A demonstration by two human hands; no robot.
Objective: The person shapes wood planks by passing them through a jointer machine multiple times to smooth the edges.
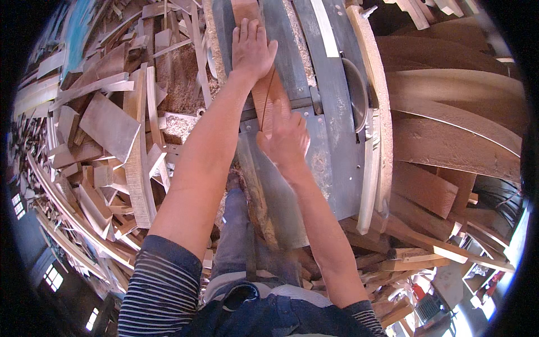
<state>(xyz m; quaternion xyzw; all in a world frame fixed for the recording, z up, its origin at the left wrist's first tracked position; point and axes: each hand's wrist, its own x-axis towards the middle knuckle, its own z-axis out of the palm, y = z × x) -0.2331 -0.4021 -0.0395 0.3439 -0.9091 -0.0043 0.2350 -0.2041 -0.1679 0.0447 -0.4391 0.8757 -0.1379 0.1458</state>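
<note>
On the grey metal bench (343, 163), the narrow reddish-brown board (275, 92) lies lengthwise, and it runs away from you toward the upper edge of the view. Your left hand (252, 51) is placed on the far part of this board, with the palm down; its fingers are stretched forward and released, pressing flat and not closed around anything. Your right hand (286, 140) is nearer to your body, at the near end of the board. Its fingers are partly bent and somewhat blurred, so I cannot tell whether they grasp the wood or only push on it. A dark slot (303, 103) crosses the bench just beside this hand.

To the right of the board, well apart from both your hands, a round saw blade (355, 95) stands upright out of the bench. Farther up, a pale strip (325, 28) lies along the same surface. On your left side, many wood offcuts (109, 126) are heaped in disorder, with sawdust (182, 73) between them and the bench. On your right side, broad curved planks (449, 132) are stacked one over another.
</note>
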